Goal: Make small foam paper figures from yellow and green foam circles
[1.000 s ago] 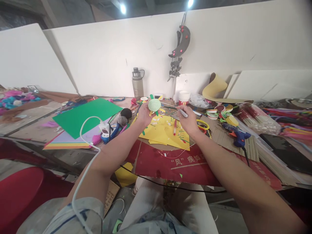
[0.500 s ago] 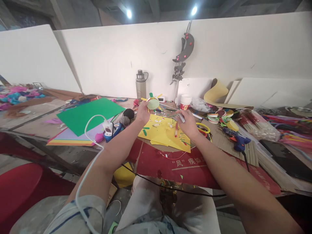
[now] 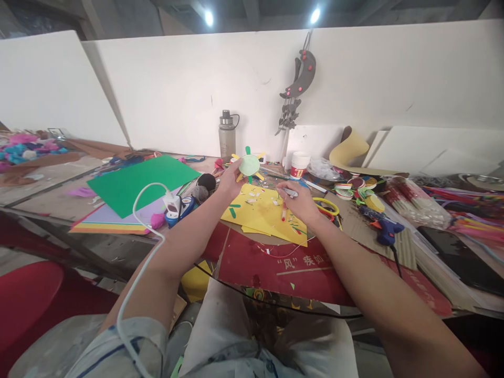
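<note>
My left hand (image 3: 231, 179) holds up a paper flower (image 3: 249, 165) by its left edge. The flower has a pale green round centre with green and yellow petals sticking out around it. Lower and to the right, my right hand (image 3: 302, 203) is closed around a white pen-like stick (image 3: 290, 192), apart from the flower. Beneath both hands lies a yellow sheet (image 3: 262, 210) strewn with small paper scraps. Loose green petals (image 3: 234, 211) rest on its left side, and a red-and-white pen (image 3: 284, 211) lies near my right hand.
Yellow-handled scissors (image 3: 327, 206) lie right of my right hand, with a blue glue gun (image 3: 388, 231) farther right. A bottle (image 3: 227, 137) and a paper cup (image 3: 300, 165) stand behind. A white cable (image 3: 136, 294) crosses my left arm. Green card (image 3: 144, 184) lies left.
The flower has turned so its round face and petals show more fully toward me. My right hand has shifted slightly left and down, with the white stick now tilted differently.
</note>
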The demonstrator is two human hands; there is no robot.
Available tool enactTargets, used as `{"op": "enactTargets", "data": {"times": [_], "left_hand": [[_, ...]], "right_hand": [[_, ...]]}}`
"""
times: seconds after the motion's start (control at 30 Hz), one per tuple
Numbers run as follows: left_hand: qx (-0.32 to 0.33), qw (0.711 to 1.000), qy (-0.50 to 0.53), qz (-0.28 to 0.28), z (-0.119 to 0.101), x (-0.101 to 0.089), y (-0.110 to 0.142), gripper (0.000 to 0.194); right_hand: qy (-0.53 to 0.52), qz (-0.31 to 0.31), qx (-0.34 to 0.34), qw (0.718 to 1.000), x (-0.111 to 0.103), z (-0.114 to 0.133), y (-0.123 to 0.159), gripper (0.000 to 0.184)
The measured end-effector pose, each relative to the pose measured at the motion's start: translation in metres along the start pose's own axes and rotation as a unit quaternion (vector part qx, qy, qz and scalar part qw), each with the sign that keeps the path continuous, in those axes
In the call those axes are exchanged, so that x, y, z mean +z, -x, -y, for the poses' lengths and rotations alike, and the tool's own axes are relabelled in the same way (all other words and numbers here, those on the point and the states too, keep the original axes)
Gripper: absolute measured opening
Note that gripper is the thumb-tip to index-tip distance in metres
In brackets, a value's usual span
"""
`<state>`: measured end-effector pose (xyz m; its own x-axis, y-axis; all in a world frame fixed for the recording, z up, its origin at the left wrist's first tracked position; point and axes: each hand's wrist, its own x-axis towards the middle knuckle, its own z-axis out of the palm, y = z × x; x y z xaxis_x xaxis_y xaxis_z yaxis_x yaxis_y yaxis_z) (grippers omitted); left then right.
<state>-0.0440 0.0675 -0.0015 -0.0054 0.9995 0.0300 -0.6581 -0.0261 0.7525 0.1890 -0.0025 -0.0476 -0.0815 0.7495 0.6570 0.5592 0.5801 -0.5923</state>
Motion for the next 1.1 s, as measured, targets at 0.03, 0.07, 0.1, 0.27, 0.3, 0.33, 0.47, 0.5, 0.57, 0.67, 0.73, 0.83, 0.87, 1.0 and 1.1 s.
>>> {"op": "enactTargets", "data": {"times": [0.03,0.07,0.1,0.27,0.3,0.33,0.47,0.5,0.57,0.67,0.73,0.83,0.87,1.0,1.1], "left_hand": [[-0.003,1.0,-0.006,0.0,-0.002,-0.001,-0.002,0.02],[-0.005,1.0,-0.013,-0.001,-0.003,-0.003,-0.003,0.018],[-0.005,1.0,-0.02,-0.004,-0.004,-0.004,-0.005,0.017],[-0.005,0.999,-0.042,-0.001,-0.004,-0.004,-0.005,0.014],[-0.006,0.999,-0.044,0.007,-0.003,-0.003,-0.003,0.013],[-0.008,0.999,-0.047,0.015,-0.001,-0.002,-0.001,0.012],[-0.015,0.997,-0.063,0.041,0.006,0.005,0.011,0.018],[-0.019,0.996,-0.066,0.048,0.007,0.007,0.014,0.022],[-0.023,0.996,-0.07,0.057,0.009,0.01,0.018,0.026],[-0.024,0.995,-0.071,0.065,0.011,0.013,0.023,0.027],[-0.024,0.994,-0.076,0.075,0.013,0.015,0.026,0.028],[-0.023,0.989,-0.099,0.111,0.019,0.017,0.032,0.035],[-0.024,0.986,-0.108,0.125,0.021,0.017,0.034,0.038],[-0.022,0.979,-0.136,0.153,0.027,0.018,0.039,0.044],[-0.026,0.979,-0.136,0.149,0.025,0.018,0.038,0.053]], "right_hand": [[0.004,0.007,-0.002,1.0,-0.001,0.001,0.0,0.022],[0.01,0.017,-0.007,1.0,-0.002,0.002,0.0,0.022],[0.02,0.03,-0.014,0.999,-0.002,0.002,0.0,0.021],[0.084,0.119,-0.055,0.988,0.001,0.006,0.003,0.029],[0.101,0.135,-0.056,0.984,0.002,0.007,0.005,0.034],[0.121,0.152,-0.053,0.98,0.004,0.009,0.007,0.039],[0.205,0.225,-0.021,0.952,0.007,0.02,0.013,0.055],[0.216,0.238,-0.012,0.947,0.006,0.022,0.013,0.057],[0.211,0.237,0.003,0.948,0.004,0.023,0.01,0.057],[0.117,0.165,0.037,0.979,-0.001,0.019,0.002,0.051],[0.005,0.103,0.081,0.991,-0.003,0.017,-0.003,0.052],[-0.166,0.044,0.15,0.974,-0.002,0.018,-0.006,0.054],[-0.207,0.035,0.167,0.963,-0.001,0.019,-0.006,0.053],[-0.306,-0.007,0.235,0.923,0.0,0.021,-0.007,0.048],[-0.389,-0.077,0.317,0.862,-0.008,0.018,-0.014,0.038]]}}
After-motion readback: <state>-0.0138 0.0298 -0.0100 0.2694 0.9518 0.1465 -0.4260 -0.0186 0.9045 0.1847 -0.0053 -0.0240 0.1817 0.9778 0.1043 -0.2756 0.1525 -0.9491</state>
